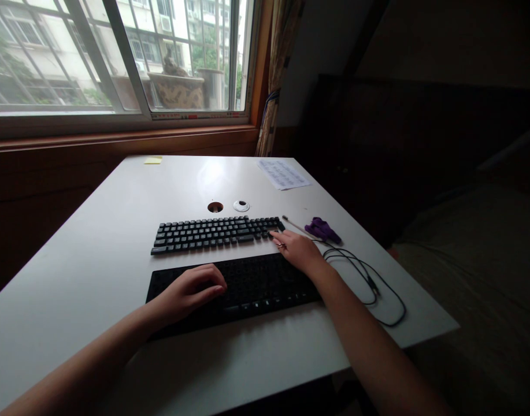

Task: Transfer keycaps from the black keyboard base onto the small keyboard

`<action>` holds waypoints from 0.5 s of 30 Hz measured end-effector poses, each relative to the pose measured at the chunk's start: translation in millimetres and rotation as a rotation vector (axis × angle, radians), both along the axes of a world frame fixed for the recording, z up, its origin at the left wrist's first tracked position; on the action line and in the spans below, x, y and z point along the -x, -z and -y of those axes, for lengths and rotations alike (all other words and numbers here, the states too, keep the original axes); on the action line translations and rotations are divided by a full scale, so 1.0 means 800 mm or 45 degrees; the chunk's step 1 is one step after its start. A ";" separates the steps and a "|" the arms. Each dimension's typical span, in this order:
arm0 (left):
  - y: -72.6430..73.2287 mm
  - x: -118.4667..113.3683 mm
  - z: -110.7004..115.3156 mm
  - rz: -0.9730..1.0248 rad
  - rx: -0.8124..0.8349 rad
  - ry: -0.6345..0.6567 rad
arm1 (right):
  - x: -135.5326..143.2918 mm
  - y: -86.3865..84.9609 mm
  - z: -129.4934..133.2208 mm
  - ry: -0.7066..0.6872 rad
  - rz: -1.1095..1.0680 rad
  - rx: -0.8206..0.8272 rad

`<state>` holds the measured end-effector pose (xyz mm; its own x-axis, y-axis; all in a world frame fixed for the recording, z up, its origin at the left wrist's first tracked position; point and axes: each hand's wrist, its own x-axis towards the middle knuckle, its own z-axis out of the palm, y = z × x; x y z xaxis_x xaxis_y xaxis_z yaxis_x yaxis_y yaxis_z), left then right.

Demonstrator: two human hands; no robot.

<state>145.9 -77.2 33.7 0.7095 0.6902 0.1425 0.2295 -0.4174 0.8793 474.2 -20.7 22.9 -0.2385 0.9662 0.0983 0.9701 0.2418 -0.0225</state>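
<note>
Rows of loose black keycaps (pixel 204 232) lie on the white table, laid out like a keyboard. Nearer to me is a black keyboard base (pixel 256 283), its key area dark and mostly without caps. My left hand (pixel 199 289) rests over the left half of the base, fingers curled, and what it holds, if anything, is hidden. At the right end of the keycap rows is my right hand (pixel 297 248), a ring on one finger, its fingertips together at a keycap (pixel 271 233). Whether that cap is gripped or only touched is too small to tell.
Right of the rows lie a thin brush-like tool (pixel 295 224), a purple cloth (pixel 323 229) and a looped black cable (pixel 369 277). Farther back are a cable hole (pixel 215 207), its round cover (pixel 241 205), a printed sheet (pixel 284 174) and yellow notes (pixel 153 160).
</note>
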 end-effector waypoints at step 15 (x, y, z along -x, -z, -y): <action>0.002 0.002 0.000 0.004 -0.003 0.009 | -0.016 0.004 0.000 0.092 -0.093 -0.042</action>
